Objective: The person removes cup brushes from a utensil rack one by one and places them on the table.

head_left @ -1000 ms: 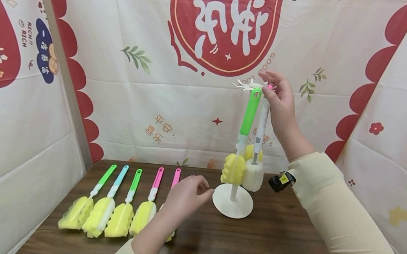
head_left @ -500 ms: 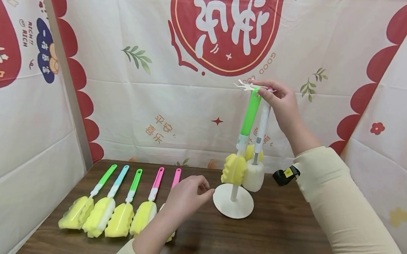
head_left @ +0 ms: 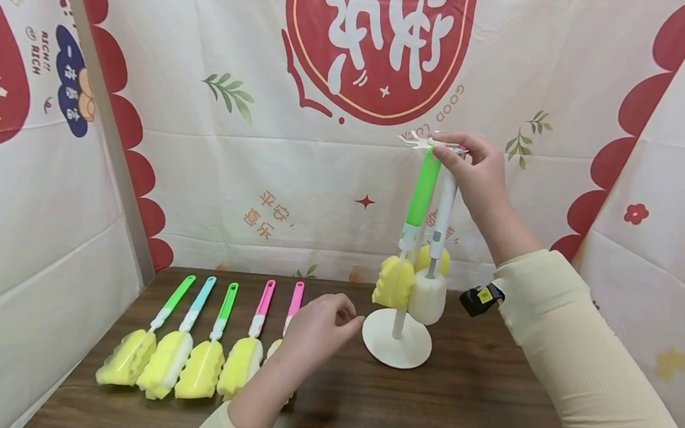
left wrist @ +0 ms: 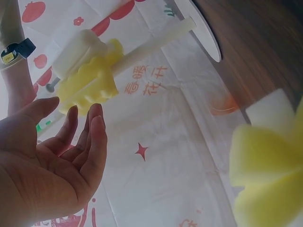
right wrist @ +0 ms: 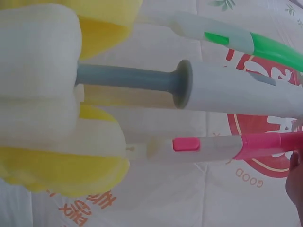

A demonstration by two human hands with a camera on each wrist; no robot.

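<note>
Dark brown wooden table (head_left: 424,405) fills the lower frame, printed red-and-white cloth walls (head_left: 298,171) behind; right hand (head_left: 476,173) pinches the white plastic rack top (head_left: 428,142), left hand (head_left: 316,331) hovers with relaxed fingers.

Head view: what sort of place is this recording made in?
Probably a small staged booth, not a real kitchen: printed cloth with red emblems walls in a dark wooden table, where sponge brushes lie in a neat row beside a white hanging stand.

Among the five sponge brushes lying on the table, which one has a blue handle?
The second sponge brush from the left: its handle is light blue, while its neighbours have green handles and the two on the right have pink ones.
</note>
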